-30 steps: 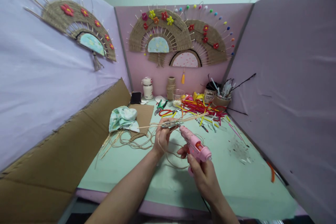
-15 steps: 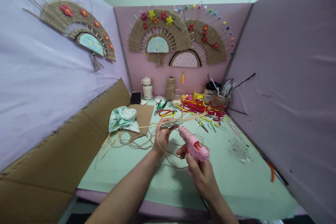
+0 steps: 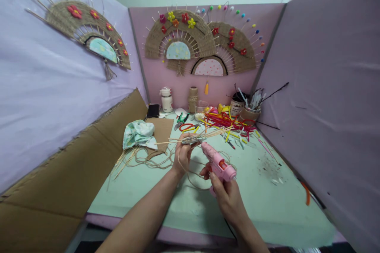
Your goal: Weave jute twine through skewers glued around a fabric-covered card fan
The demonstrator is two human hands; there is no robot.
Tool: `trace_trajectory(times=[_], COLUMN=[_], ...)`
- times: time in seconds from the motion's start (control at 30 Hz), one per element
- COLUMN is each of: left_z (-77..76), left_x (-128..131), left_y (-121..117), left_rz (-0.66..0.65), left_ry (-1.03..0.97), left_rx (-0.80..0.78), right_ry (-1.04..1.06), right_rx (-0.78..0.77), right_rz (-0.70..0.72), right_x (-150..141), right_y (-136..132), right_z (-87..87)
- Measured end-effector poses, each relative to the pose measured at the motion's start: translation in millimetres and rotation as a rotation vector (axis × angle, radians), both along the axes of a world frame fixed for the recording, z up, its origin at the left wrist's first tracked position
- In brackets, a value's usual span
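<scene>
My left hand is closed around a small cardboard piece with thin wooden sticks reaching out on both sides. In my right hand is a pink hot glue gun, gripped by its handle. The gun's nozzle points up and left, close to the piece, but I cannot tell whether it touches. A strand of twine loops below my left hand towards my right. More twine lies in loose coils on the table to the left.
A cloth and flat cardboard lie at left. Behind my hands are pliers, red pipe cleaners, a twine spool and a white bottle. Pots with sticks stand back right. Woven fans hang on the panels.
The glue gun has shifted very slightly left in my right hand. My left hand and the stick piece look almost still.
</scene>
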State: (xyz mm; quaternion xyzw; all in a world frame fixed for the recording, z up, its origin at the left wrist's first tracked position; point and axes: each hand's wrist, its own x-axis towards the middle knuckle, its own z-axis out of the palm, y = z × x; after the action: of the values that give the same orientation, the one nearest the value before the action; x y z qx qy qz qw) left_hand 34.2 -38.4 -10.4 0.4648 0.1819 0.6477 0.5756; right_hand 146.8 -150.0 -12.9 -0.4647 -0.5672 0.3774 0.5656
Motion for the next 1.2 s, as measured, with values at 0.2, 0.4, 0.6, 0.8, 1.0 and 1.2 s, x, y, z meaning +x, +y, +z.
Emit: trace_trajectory(times=[0.2,0.4,0.6,0.8,1.0,1.2], left_z=[-0.7,-1.4,-1.1,-0.1,-1.3,-1.7], left_x=[0.5,0.5,0.3,0.7,0.6,0.7], left_y=[-0.1,0.6,-0.1,-1.8,-1.7,-0.5], left_rz=[-0.027,-0.020,-0.003,-0.016,-0.044,-0.024], left_ry=[-0.052,-0.044,-0.019,-0.042,-0.048,-0.049], left_rx=[-0.030,-0.029,-0.037,-0.030,-0.034,-0.040], right_ry=[0.029,0.031,0.015,0.022,0.048,0.007], right_rx=[0.000,0.025,0.020,0.025,0.002,0.036], right_rz=[-0.026,-0.039,-0.051,-0.066,-0.081,-0.049], right_x=[-1.6,0.0,-0.1,-0.3,1.3,-1.5], right_y=[2.9,7.4,7.0,6.7,6.7,4.9], right_z=[-1.5,-9.0,-8.9,-4.6,-5.9,-6.1])
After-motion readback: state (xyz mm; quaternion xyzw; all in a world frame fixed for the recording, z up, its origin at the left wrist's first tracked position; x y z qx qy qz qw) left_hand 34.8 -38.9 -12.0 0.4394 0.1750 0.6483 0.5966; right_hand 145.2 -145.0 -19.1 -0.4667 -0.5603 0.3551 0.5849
